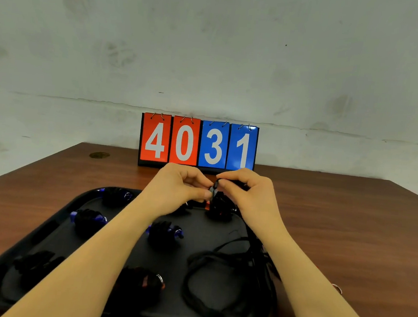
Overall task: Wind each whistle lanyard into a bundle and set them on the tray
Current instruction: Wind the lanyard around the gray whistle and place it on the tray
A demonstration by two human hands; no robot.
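Observation:
A black tray (53, 223) lies on the brown table. Above its far edge, my left hand (179, 184) and my right hand (246, 190) both pinch a black lanyard bundle (220, 205) with an orange whistle showing. Several wound bundles lie on the tray: blue-whistle ones at the far left (116, 197), the middle left (88, 220) and the centre (164, 233), an orange one (141, 282) in front, and a black one (35, 264) at the near left. Loose black lanyard cord (217, 285) lies unwound on the tray's right side.
A flip scoreboard (198, 144) reading 4031 stands at the back of the table against the grey wall. A small metal ring (337, 288) lies on the table right of the tray. Bare wood (349, 221) stretches to the right.

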